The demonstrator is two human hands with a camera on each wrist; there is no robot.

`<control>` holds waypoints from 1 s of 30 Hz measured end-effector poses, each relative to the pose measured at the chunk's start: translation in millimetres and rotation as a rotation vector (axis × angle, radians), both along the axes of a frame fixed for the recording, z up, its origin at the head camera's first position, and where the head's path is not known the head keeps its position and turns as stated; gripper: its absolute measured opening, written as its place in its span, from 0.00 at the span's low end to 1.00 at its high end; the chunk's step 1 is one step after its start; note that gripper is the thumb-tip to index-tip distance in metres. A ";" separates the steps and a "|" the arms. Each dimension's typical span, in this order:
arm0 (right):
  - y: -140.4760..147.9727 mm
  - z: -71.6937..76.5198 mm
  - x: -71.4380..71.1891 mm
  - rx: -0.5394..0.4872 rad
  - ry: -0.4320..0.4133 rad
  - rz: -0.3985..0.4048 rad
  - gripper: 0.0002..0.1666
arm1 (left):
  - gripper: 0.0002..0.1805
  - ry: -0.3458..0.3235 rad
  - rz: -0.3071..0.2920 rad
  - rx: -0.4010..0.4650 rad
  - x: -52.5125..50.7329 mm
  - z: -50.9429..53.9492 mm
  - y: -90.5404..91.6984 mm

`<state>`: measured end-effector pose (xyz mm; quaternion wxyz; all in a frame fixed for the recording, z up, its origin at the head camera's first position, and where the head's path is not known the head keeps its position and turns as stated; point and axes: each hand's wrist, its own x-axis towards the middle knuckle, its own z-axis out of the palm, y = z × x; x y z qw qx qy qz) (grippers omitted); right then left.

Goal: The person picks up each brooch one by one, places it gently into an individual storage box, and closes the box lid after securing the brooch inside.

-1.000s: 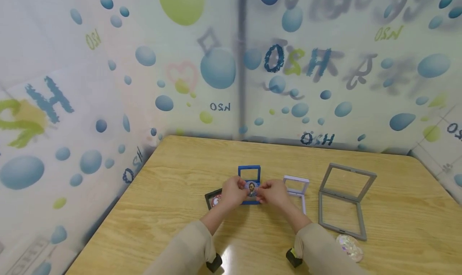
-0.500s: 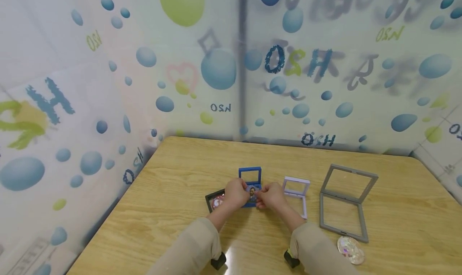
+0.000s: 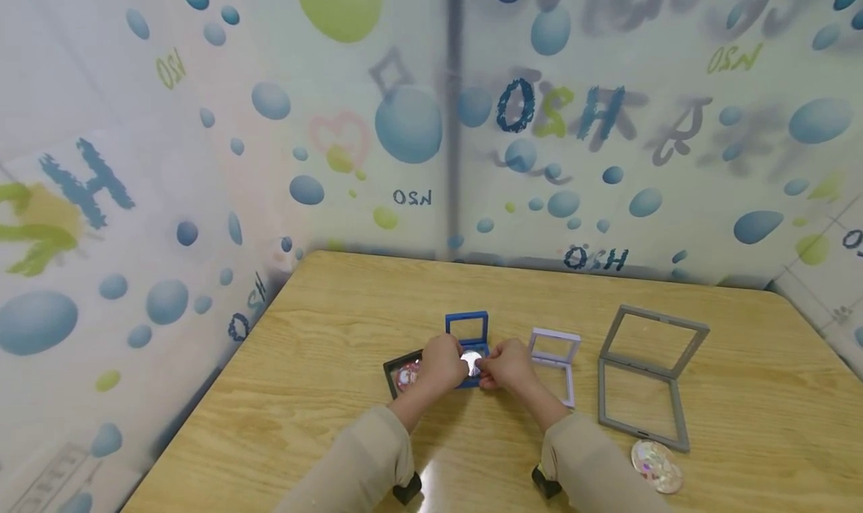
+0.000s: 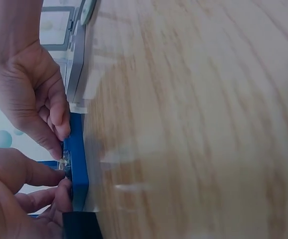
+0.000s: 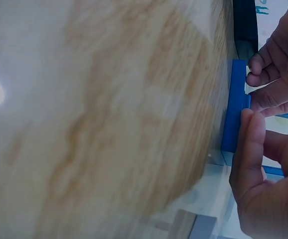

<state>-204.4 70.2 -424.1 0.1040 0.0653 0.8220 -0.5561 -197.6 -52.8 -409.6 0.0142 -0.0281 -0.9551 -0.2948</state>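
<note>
A small blue display frame [image 3: 467, 315] stands unfolded on the table, its lid raised at the back. On its lower half is a round badge [image 3: 471, 362], whose face shines with glare. My left hand [image 3: 441, 365] pinches the badge's left side with thumb and fingertips. From the opposite side my right hand [image 3: 510, 365] pinches its right edge, and in the right wrist view some of those fingers lie against the blue frame's side [image 5: 232, 119]. In the left wrist view the badge is mostly hidden by fingers at the frame [image 4: 77, 169].
Beside my left hand lies a black frame [image 3: 391, 382] with a red round badge [image 3: 407, 376]. Right of my hands stand an unfolded lilac frame [image 3: 570, 386] and a larger grey frame [image 3: 679, 419]. Shiny round discs [image 3: 655, 466] lie near the grey frame. A patterned curtain [image 3: 411, 228] backs the table.
Both hands have lowered the badge into the blue frame's lower half. Its portrait was visible before and is now washed out by glare. The left hand moved slightly right.
</note>
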 end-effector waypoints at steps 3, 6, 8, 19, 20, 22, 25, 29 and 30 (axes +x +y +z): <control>-0.6 1.6 0.3 0.008 0.005 -0.006 0.08 | 0.14 -0.019 0.004 0.018 1.1 1.2 0.8; -1.0 3.3 0.8 0.017 0.006 -0.008 0.08 | 0.23 -0.037 -0.004 0.016 1.8 2.5 0.9; -1.5 3.9 0.8 0.028 0.005 -0.008 0.08 | 0.24 -0.037 -0.017 0.002 1.8 3.8 0.8; -3.1 4.0 0.0 0.050 -0.023 -0.003 0.09 | 0.17 0.009 -0.020 -0.061 2.2 -1.3 3.0; -2.9 3.8 0.0 0.060 -0.022 0.002 0.09 | 0.16 0.023 -0.021 -0.064 2.1 -2.4 3.0; -2.1 4.1 0.3 0.085 -0.019 0.015 0.10 | 0.15 0.035 -0.021 -0.049 2.0 -4.3 2.6; 0.3 5.8 1.3 0.120 -0.016 0.044 0.12 | 0.11 0.035 -0.007 0.001 1.9 -6.1 -0.2; 6.9 12.0 4.0 0.177 0.009 0.098 0.14 | 0.06 0.054 0.028 0.110 1.0 -3.8 -9.1; 9.1 14.0 5.0 0.193 0.023 0.108 0.14 | 0.05 0.074 0.032 0.128 0.2 -2.5 -11.8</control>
